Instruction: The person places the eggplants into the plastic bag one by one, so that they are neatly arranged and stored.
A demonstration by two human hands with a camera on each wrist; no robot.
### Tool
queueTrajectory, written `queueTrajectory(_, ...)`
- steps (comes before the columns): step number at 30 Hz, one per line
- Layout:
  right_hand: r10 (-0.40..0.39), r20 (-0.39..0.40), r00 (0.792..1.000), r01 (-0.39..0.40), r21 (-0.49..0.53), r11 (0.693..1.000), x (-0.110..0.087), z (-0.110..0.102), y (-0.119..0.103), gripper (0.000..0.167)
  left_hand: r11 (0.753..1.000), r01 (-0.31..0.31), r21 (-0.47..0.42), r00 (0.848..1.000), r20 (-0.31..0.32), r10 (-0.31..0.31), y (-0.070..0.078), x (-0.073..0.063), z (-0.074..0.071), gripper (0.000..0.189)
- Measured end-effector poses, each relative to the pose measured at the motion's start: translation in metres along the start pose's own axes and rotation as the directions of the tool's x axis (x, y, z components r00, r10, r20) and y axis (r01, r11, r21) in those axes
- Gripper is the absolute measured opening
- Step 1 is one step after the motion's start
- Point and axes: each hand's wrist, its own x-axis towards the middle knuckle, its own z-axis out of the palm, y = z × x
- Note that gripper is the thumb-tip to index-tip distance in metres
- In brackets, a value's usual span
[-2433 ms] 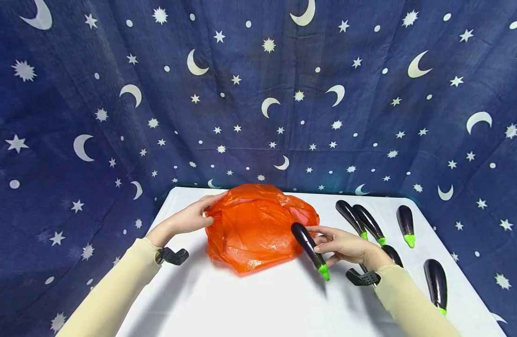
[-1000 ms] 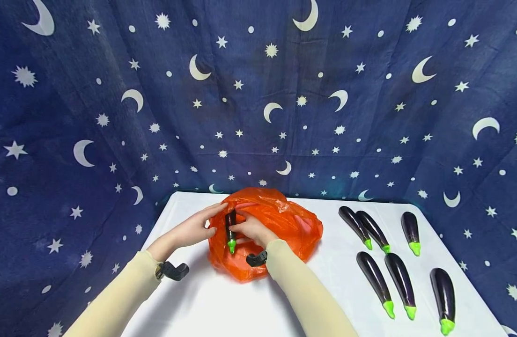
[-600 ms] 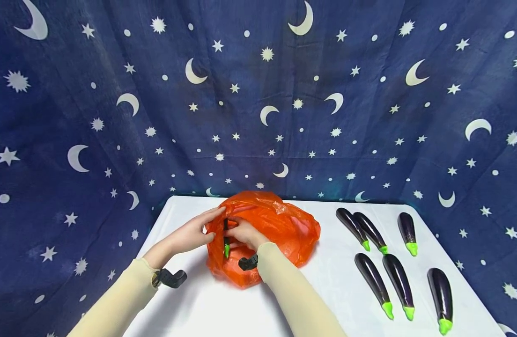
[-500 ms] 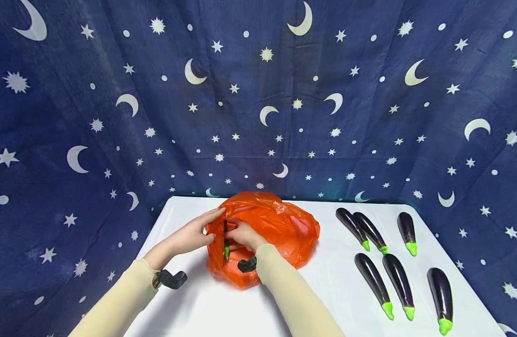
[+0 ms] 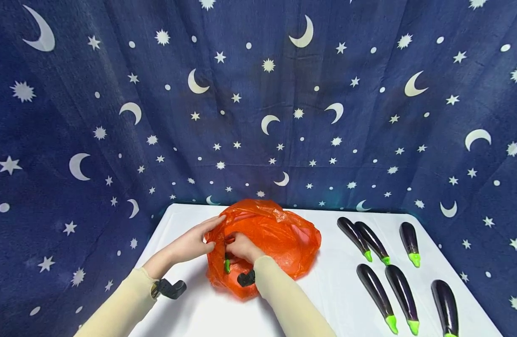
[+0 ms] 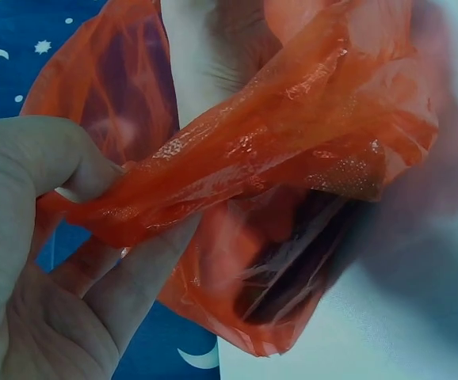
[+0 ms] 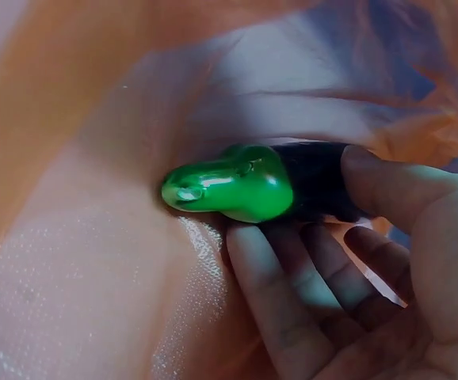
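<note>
An orange-red plastic bag (image 5: 279, 238) lies on the white table with its mouth held apart. My left hand (image 5: 190, 242) pinches the bag's rim at its left side; the left wrist view shows the thumb and fingers on the gathered film (image 6: 213, 166). Inside the bag, my right hand (image 5: 243, 248) grips a dark purple eggplant (image 7: 312, 178) with a green stem end (image 5: 227, 266). In the right wrist view, the thumb lies on its body and the fingers sit under it. Most of that eggplant is hidden in the head view. A dark shape (image 6: 292, 261) shows through the film.
Several more eggplants lie on the right of the table (image 5: 326, 281): an overlapping pair (image 5: 364, 238), one alone at the back (image 5: 409, 241), two side by side (image 5: 387, 297) and one near the right edge (image 5: 445, 306). A star-and-moon curtain (image 5: 258, 117) stands behind.
My right hand has carried the eggplant from the bag's right side leftward into its mouth, then deeper, so less of it shows. The left hand stays at the rim. The view tilts up slightly.
</note>
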Motion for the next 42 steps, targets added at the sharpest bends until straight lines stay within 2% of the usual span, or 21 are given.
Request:
queueTrajectory(3, -0.017, -0.006, 1.0, 0.017, -0.036, 0.999, -0.006, -0.001, 0.005, 0.045, 1.0, -0.003, -0.003, 1.0, -0.002, 0.003, -0.001, -0.004, 0.006, 0.078)
queueTrajectory(8, -0.098, -0.022, 0.995, 0.095, -0.093, 0.991, -0.016, -0.017, 0.002, 0.049, 1.0, -0.006, -0.018, 0.999, -0.048, 0.005, -0.003, -0.005, 0.006, 0.078)
queueTrajectory(12, -0.093, 0.006, 0.996, 0.093, -0.086, 0.992, -0.028, -0.033, -0.001, 0.051, 1.0, -0.005, -0.007, 0.997, -0.077, 0.005, -0.005, -0.005, 0.005, 0.081)
queueTrajectory(19, -0.104, 0.068, 0.992, 0.112, -0.127, 0.986, -0.073, -0.06, -0.004, 0.047, 1.0, -0.006, 0.018, 0.995, -0.096, 0.008, -0.004, -0.007, 0.011, 0.09)
queueTrajectory(23, -0.128, 0.092, 0.987, 0.146, -0.231, 0.962, -0.101, -0.076, -0.006, 0.047, 0.999, 0.005, 0.043, 0.996, -0.086, -0.001, -0.003, -0.011, 0.013, 0.089)
queueTrajectory(28, -0.159, 0.09, 0.983, 0.18, -0.32, 0.93, -0.139, -0.108, -0.005, 0.05, 0.998, -0.016, 0.057, 0.998, -0.068, 0.02, -0.002, -0.009, 0.013, 0.085)
queueTrajectory(33, -0.187, 0.065, 0.98, 0.198, -0.292, 0.936, -0.168, -0.143, 0.003, 0.052, 0.997, -0.035, 0.07, 0.997, -0.06, 0.039, -0.003, -0.008, 0.009, 0.085)
queueTrajectory(42, -0.217, -0.013, 0.976, 0.207, -0.255, 0.945, -0.212, -0.201, 0.018, 0.058, 0.998, -0.028, 0.059, 0.999, -0.029, 0.03, -0.002, -0.004, 0.011, 0.086)
